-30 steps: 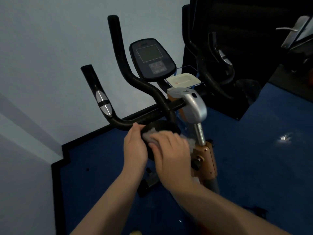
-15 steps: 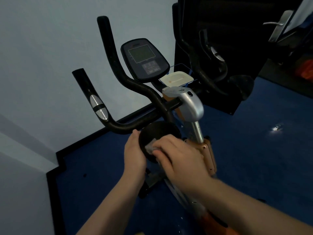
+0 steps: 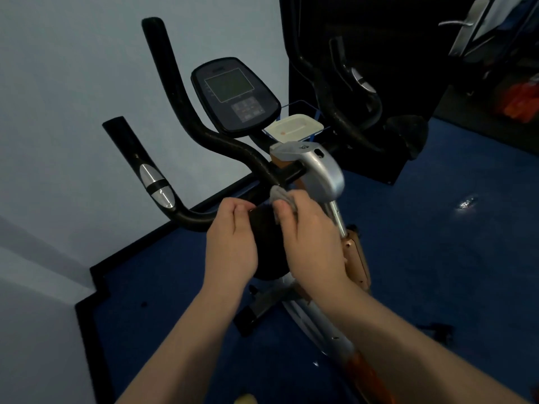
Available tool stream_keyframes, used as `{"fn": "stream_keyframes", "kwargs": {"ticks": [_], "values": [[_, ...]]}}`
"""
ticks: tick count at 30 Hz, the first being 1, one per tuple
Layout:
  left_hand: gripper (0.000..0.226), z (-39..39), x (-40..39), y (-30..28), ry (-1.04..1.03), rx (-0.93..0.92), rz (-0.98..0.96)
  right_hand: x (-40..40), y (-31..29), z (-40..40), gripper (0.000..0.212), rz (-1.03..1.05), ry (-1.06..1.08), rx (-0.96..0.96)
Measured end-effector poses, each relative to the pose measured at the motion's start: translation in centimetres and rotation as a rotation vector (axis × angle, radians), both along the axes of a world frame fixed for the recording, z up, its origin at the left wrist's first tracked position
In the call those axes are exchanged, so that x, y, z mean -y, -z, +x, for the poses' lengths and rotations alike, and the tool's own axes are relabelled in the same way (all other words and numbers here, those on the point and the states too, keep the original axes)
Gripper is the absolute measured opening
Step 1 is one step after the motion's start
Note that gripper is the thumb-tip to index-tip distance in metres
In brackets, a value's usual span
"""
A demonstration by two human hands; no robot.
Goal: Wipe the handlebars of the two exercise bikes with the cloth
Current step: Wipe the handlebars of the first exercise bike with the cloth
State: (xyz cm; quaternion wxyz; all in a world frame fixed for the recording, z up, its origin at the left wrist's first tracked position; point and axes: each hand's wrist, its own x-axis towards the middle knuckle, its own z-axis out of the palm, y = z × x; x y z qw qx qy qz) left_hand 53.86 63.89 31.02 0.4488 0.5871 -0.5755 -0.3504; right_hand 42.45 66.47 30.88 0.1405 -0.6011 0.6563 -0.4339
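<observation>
Blue floor (image 3: pixel 437 258), pale wall behind bike (image 3: pixel 320 182). Right hand (image 3: pixel 315 237) pinches grey cloth (image 3: pixel 281 196) just below handlebar (image 3: pixel 204 132) centre. Left hand (image 3: pixel 230 243) curled around a black round part (image 3: pixel 267 243) (grip partly hidden). Console (image 3: pixel 236 94) above.

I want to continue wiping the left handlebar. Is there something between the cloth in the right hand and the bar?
Nothing visible blocks it. The right hand holds the cloth just below the handlebar near the centre clamp. The left hand grips a black round pad beside it, below the bar, not across the cloth's way.
</observation>
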Motion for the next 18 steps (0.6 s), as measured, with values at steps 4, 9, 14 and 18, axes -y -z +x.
{"fn": "stream_keyframes", "kwargs": {"ticks": [4,9,14,18], "values": [[0.025,-0.1,-0.2,0.1,0.002,0.014,-0.005,-0.1,-0.1,0.0,0.03,0.062,0.015,0.145],[0.028,-0.1,-0.1,-0.2,0.027,-0.056,0.05,2.5,-0.9,0.1,0.034,0.089,0.038,0.1],[0.031,-0.3,-0.3,-0.1,0.038,-0.109,0.078,-4.5,4.0,6.6,0.022,-0.108,0.366,0.824],[0.029,0.2,-0.3,-0.1,0.107,-0.121,0.096,-1.0,2.5,4.1,0.029,-0.104,0.459,0.802]]}}
